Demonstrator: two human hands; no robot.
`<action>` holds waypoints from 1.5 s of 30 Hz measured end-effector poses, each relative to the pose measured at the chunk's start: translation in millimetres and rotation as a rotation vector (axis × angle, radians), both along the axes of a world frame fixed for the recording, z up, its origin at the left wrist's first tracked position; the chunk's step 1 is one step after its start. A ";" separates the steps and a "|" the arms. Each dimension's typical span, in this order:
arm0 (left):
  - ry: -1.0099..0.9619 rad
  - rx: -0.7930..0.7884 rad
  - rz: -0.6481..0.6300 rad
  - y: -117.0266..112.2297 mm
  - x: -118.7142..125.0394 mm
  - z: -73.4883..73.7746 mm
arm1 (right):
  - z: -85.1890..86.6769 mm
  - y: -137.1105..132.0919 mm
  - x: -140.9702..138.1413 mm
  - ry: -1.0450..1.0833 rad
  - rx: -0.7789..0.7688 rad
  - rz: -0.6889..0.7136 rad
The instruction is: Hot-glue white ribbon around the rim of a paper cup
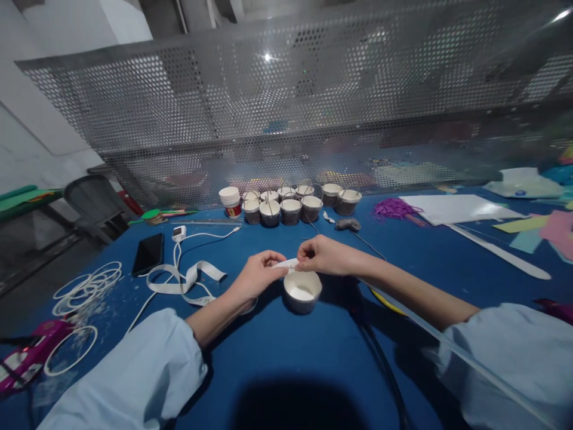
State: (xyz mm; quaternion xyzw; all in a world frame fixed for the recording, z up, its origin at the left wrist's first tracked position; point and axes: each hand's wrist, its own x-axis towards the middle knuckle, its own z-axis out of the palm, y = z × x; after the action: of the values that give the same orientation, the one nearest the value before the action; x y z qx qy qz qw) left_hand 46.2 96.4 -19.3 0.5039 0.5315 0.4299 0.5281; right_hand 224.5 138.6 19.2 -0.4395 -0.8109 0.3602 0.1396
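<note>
A short stretch of white ribbon [290, 264] with dark print is pinched between my two hands. My left hand [262, 272] grips its left end, and my right hand [320, 255] has the other end between thumb and fingers. Right under the ribbon, close to my fingertips, a small paper cup [302, 303] stands upright with its pale, bare inside showing. Whether the ribbon touches the cup's rim, I cannot tell. More white ribbon [170, 288] lies in loops left of my left hand and runs toward that wrist.
Several dark-wrapped cups [290, 214] with cords stand at the back, beside stacked paper cups [230, 202]. Left are a phone [148, 255], a white charger [179, 233] and white coils [87, 289]. Right lie purple strands [396, 209], a white board [461, 208] and a clear rod [447, 341].
</note>
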 end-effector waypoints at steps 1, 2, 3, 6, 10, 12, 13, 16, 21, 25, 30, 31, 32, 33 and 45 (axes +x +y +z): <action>0.020 0.004 -0.002 -0.2 0.2 -1.1 | 0.9 -0.3 -0.3 -0.009 0.003 0.001; 0.041 0.007 -0.003 -0.2 0.4 -2.4 | 1.5 -0.5 -0.6 -0.018 0.007 0.003; 0.063 0.013 -0.002 -0.2 0.6 -3.7 | 1.9 -0.7 -0.8 -0.028 0.011 0.005; 0.128 0.050 0.008 0.4 1.2 -7.6 | 2.0 -0.3 -1.3 -0.060 0.025 0.012; 0.218 0.137 0.015 0.9 1.5 -11.4 | 0.2 1.9 -1.9 -0.109 0.037 0.030; 0.262 0.178 0.015 0.8 1.4 -13.0 | -0.9 2.9 -2.3 -0.135 0.042 0.039; 0.282 0.190 0.012 0.7 1.3 -13.8 | -1.4 3.2 -2.5 -0.147 0.047 0.041; 0.324 0.218 0.008 0.6 1.7 -15.4 | -2.3 3.5 -2.9 -0.180 0.069 0.036; 0.392 0.255 0.021 1.2 4.5 -14.3 | -1.5 2.0 -3.2 -0.239 0.118 0.030; 0.401 0.280 0.029 1.9 6.1 -13.8 | -1.3 0.7 -3.8 -0.289 0.179 0.029; 0.421 0.315 0.037 1.8 6.2 -16.4 | -3.1 2.4 -4.6 -0.332 0.309 0.057; 0.432 0.322 0.038 1.5 6.3 -17.1 | -3.0 2.9 -4.8 -0.338 0.328 0.078; 0.443 0.330 0.039 1.2 6.4 -17.8 | -2.6 3.4 -5.1 -0.345 0.344 0.101; 0.455 0.340 0.040 0.8 6.5 -18.5 | -2.0 3.6 -5.5 -0.351 0.358 0.125; 0.556 0.441 0.087 -5.5 11.4 -14.4 | 8.2 1.7 1.2 -0.385 0.435 0.270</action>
State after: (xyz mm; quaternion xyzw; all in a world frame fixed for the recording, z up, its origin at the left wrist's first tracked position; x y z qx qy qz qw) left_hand 57.6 90.9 -33.7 0.6804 0.5701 0.4028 0.2229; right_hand 225.7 140.3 27.4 -0.3480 -0.9314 0.1039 0.0253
